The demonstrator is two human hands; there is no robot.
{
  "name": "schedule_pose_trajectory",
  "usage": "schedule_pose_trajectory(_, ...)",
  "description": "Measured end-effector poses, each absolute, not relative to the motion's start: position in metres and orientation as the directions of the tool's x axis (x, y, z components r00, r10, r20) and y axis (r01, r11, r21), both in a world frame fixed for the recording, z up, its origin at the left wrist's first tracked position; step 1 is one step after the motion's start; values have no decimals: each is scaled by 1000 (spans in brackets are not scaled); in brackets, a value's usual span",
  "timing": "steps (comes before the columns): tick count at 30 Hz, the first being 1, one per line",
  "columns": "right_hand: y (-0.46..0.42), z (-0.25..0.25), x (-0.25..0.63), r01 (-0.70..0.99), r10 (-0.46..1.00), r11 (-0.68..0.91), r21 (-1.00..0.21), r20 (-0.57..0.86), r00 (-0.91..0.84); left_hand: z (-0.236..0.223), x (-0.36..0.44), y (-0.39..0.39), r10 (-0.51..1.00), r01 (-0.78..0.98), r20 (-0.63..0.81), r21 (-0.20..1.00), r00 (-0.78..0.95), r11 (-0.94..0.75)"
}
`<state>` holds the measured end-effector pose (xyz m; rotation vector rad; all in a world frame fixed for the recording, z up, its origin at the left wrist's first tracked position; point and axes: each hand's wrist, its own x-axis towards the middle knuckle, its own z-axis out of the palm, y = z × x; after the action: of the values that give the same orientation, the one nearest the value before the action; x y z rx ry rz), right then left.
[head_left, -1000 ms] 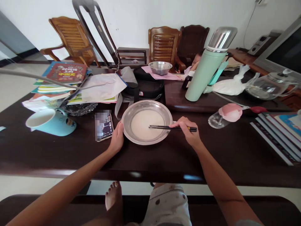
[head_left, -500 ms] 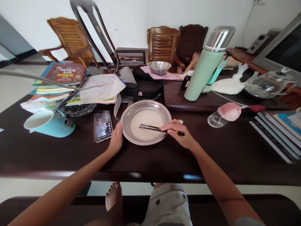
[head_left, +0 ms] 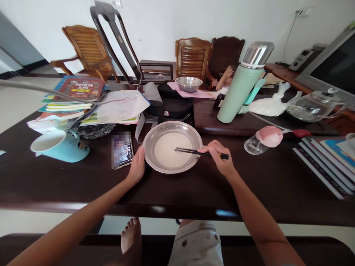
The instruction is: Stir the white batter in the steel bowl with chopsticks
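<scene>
A shallow metal bowl (head_left: 151,160) with a milky white liquid (head_left: 169,149) in it stands on the dark table in front of me. My left hand (head_left: 138,165) grips the bowl's left side, the thumb up at the rim and the other fingers partly hidden. Between the fingers of my right hand (head_left: 220,159) is a pair of black chopsticks (head_left: 191,151), held almost level over the bowl's right rim. Their tips are at the liquid, near the bowl's middle.
Left of the bowl lie a phone (head_left: 122,151) and a light blue mug (head_left: 62,146). A green thermos (head_left: 240,92) stands behind on the right, near a pink-topped clear cup (head_left: 262,140). Books (head_left: 327,166) are stacked at far right. Another person (head_left: 226,79) is beyond the table.
My right hand has drawn the chopsticks to the right, so their tips sit farther right in the liquid. My left hand keeps its place on the bowl. The camera view has tilted slightly up.
</scene>
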<state>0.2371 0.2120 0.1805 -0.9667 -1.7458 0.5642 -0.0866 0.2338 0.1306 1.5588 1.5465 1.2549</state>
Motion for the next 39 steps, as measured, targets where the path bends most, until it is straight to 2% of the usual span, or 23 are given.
schedule_pose_trajectory(2, 211, 181, 237, 320, 817, 574, -753, 550, -172, 130, -87, 234, 970, 395, 209, 907, -123, -145)
schedule_pose_trajectory(6, 211, 181, 234, 309, 794, 603, -736, 514, -325, 129, -87, 234, 969, 373, 203, 917, -142, -138)
schedule_pose_trajectory(11, 212, 180, 237, 326, 811, 581, -746, 562, -161, 130, -87, 234, 973, 375, 197, 917, -117, -140)
schedule_pose_trajectory(16, 211, 180, 232, 284, 780, 617, -734, 522, -345, 131, -87, 234, 970, 391, 208, 909, -128, -143)
schedule_pose_trajectory(21, 211, 179, 236, 290, 816, 577, -764, 552, -169, 130, -87, 234, 973, 394, 202, 907, -106, -146)
schedule_pose_trajectory(26, 211, 179, 233, 284, 800, 592, -754, 507, -321, 129, -87, 234, 970, 390, 200, 911, -135, -134)
schedule_pose_trajectory(31, 211, 178, 234, 336, 815, 576, -745, 557, -162, 127, -88, 235, 972, 392, 198, 910, -126, -135)
schedule_pose_trajectory(36, 211, 179, 231, 296, 796, 599, -744, 514, -319, 127, -88, 235, 970, 389, 201, 911, -137, -134)
schedule_pose_trajectory(39, 211, 180, 232, 343, 814, 580, -739, 534, -226, 128, -87, 235, 970, 376, 196, 918, -146, -129)
